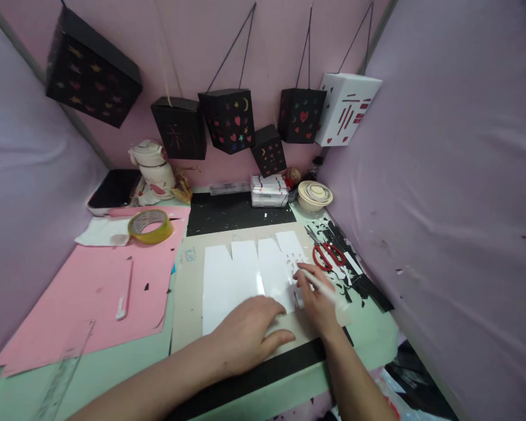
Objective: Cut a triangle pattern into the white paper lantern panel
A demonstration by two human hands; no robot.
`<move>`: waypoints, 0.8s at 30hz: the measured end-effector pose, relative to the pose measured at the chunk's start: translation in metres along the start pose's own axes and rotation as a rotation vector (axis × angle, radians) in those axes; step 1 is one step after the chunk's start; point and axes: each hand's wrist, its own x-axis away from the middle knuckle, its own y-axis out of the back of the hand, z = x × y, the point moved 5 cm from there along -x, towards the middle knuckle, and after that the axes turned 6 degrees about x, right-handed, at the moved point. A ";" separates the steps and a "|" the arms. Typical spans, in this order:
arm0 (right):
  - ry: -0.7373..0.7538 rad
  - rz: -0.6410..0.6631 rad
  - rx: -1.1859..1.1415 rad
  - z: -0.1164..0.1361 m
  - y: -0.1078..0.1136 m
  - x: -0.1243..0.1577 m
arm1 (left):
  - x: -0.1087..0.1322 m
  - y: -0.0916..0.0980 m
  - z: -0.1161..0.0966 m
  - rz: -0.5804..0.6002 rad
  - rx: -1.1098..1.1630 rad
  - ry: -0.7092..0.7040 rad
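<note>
A white sheet of paper (239, 280), notched along its far edge and with small cut-outs near its right side, lies on a beige board (188, 316). My left hand (252, 327) rests across the sheet's near edge, thumb and fingers apart, holding nothing. Pinched in my right hand (318, 301) is a slim white pen-shaped tool (319, 285), slanting over the cut-outs; it is blurred and its tip is hard to make out. Red-handled scissors (328, 256) lie just beyond my right hand, among black and white paper scraps (348, 283).
Pink sheets (87, 292) on the left carry yellow tape (151, 227) and a pink cutter (125, 292); a clear ruler (65, 368) lies nearby. Markers (269, 192) and bowls (314, 196) stand behind. Decorated paper lanterns (228, 120) hang above. Fabric walls enclose both sides.
</note>
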 end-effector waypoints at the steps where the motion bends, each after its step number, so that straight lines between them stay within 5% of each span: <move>1: -0.098 -0.056 -0.049 -0.006 0.007 -0.001 | -0.003 0.003 0.009 -0.024 -0.065 -0.010; 5: -0.295 -0.249 -0.135 -0.022 0.027 -0.013 | -0.018 0.001 0.049 -0.070 -0.260 -0.037; 10: -0.215 -0.412 -0.251 -0.012 0.042 -0.032 | -0.021 -0.017 0.067 -0.068 -0.399 -0.061; 24: -0.216 -0.194 -0.452 0.009 0.013 -0.065 | -0.017 -0.021 0.059 -0.137 -0.584 -0.092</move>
